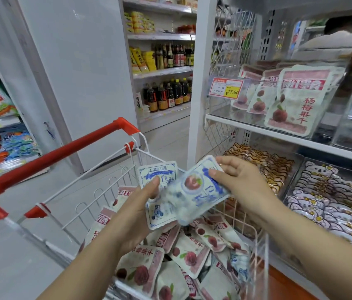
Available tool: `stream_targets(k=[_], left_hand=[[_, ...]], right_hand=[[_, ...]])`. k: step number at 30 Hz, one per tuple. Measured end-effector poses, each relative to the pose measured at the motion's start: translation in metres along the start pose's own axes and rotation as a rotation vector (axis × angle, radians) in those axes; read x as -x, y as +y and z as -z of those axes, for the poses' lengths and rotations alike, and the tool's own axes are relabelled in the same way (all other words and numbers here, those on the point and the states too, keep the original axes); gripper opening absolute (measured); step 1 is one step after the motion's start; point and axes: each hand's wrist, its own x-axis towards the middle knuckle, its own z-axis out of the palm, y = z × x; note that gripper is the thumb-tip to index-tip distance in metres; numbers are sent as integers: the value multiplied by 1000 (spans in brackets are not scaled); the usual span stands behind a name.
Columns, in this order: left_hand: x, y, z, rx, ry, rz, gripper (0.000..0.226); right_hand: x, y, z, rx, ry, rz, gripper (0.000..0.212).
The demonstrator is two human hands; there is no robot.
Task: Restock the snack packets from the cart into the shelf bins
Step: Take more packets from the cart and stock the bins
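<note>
The left hand [140, 204] grips a blue-printed packet [160, 169] upright over the cart [80, 182]. The right hand [242, 180] pinches a second blue packet [196, 195] by its edge, fingers curled. So thin a pinch could let it slip, or it could land in the wrong bin. The cart holds pink bayberry packets [190, 254], as does the clear shelf bin [220, 111]. A lower bin holds bear-printed packets [333, 202].

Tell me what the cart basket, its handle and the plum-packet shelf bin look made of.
Cart basket: thin white-coated wire, likely painted steel; open grid. Handle: glossy red, probably plastic; moulded corner pieces. Shelf bin: clear rigid plastic, perhaps acrylic; packets show through.
</note>
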Motion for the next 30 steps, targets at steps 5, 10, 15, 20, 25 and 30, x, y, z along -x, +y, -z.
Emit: stream_targets(k=[5, 10, 15, 20, 25, 30], left_hand=[[4, -6, -5, -306, -145, 23, 69], [10, -8, -21, -468, -159, -47, 53], [12, -3, -32, -550, -89, -150, 50], [0, 18, -63, -594, -89, -267, 48], [-9, 60, -120, -638, -210, -392, 42], [-15, 100, -190, -703, -286, -607, 47]], right_hand=[[2, -15, -5, 449, -84, 186, 22], [11, -3, -30, 400, -48, 235, 24], [18, -8, -32, 345, -12, 260, 23], [18, -42, 14, 345, -85, 227, 54], [35, -91, 68, 395, -159, 172, 81], [60, -159, 115, 532, 9, 432, 64]])
